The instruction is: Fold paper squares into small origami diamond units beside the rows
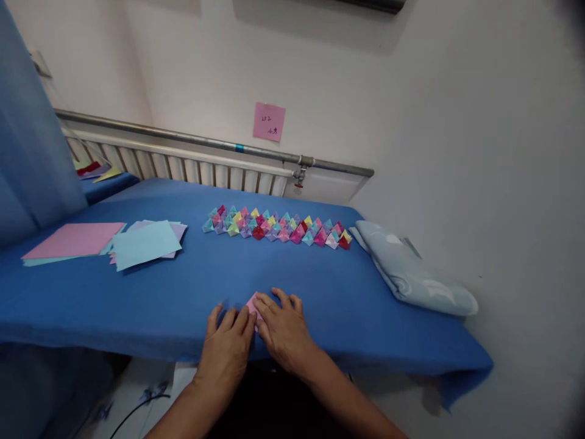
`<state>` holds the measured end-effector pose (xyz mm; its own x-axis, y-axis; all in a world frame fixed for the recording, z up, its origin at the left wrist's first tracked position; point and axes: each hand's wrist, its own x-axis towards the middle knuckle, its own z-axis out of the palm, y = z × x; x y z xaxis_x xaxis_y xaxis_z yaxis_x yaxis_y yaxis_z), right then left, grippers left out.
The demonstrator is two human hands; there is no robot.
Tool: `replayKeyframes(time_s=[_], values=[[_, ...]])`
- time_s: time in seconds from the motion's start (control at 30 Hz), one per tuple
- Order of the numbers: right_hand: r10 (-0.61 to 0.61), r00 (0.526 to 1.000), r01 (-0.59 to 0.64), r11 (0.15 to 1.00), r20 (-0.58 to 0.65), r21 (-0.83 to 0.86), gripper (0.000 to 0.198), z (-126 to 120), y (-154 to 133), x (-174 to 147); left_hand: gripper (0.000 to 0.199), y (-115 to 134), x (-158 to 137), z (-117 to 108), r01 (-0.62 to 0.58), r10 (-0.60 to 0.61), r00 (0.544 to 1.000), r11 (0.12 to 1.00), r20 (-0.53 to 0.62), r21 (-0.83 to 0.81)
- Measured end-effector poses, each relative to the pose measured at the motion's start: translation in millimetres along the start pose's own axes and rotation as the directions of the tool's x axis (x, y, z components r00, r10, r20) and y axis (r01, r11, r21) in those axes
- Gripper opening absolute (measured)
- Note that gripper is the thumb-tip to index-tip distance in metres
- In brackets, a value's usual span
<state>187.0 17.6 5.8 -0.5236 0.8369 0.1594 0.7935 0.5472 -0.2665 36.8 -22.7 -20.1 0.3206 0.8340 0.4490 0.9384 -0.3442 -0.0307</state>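
Most of the pink paper [251, 304] lies hidden under fingers, so its folds and full outline are hard to make out; only a corner pointing to 12 o'clock and a sliver between the hands show. The writing on the pink note [269, 122] on the wall is small, and a dark object [384, 5] is cut off by the top edge. The left hand [228, 341] comes in from 7 o'clock, palm down, fingers bent and slightly apart, with the innermost ones touching the paper's left side. The right hand [286, 335] reaches in from 5 o'clock, its fingers parted, some laid over the paper; whether either hand pinches it I cannot tell, as the undersides are out of sight. The paper is on the blue cloth [205, 292], near its front edge. From it, rows of small folded paper pieces [276, 227] in many colours stand at 12 o'clock, well apart from the hands. Loose blue sheets [147, 244] and a pink sheet [75, 239] lie at 10 o'clock. Between 2 and 3 o'clock, a folded pale blanket [411, 274] covers part of the cloth, touching or nearly touching the rows' right end.
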Motion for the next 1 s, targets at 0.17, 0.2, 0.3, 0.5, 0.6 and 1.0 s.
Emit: replayKeyframes(time_s=[0.17, 0.2, 0.3, 0.5, 0.6, 1.0], values=[[-0.007, 1.000, 0.008, 1.000, -0.023, 0.014, 0.041, 0, 2, -1, 0.052, 2, -13, -1, 0.057, -0.058, 0.998, 0.998, -0.021, -0.022], [-0.006, 1.000, 0.006, 1.000, -0.019, 0.023, 0.041, -1, 2, -1, 0.052, -1, -14, -1, 0.056, -0.057, 0.998, 0.998, -0.019, -0.039], [-0.026, 1.000, 0.026, 0.998, 0.006, 0.053, 0.040, -6, 3, 0, 0.043, -17, -6, -5, 0.059, -0.060, 0.998, 0.992, 0.000, -0.114], [-0.082, 0.993, 0.097, 0.979, -0.087, 0.178, 0.031, -7, 14, 2, 0.039, -43, 73, -15, -0.002, 0.130, 0.960, 0.888, 0.247, -0.460], [0.068, 0.969, 0.017, 0.940, -0.237, 0.341, 0.025, -2, 28, -3, 0.039, -44, 104, -9, -0.003, 0.276, 0.872, 0.829, 0.404, -0.559], [0.367, 0.878, -0.056, 0.717, -0.308, 0.695, 0.014, -5, 44, -14, 0.010, -55, 113, -6, 0.353, 0.101, 0.735, 0.787, 0.670, -0.506]])
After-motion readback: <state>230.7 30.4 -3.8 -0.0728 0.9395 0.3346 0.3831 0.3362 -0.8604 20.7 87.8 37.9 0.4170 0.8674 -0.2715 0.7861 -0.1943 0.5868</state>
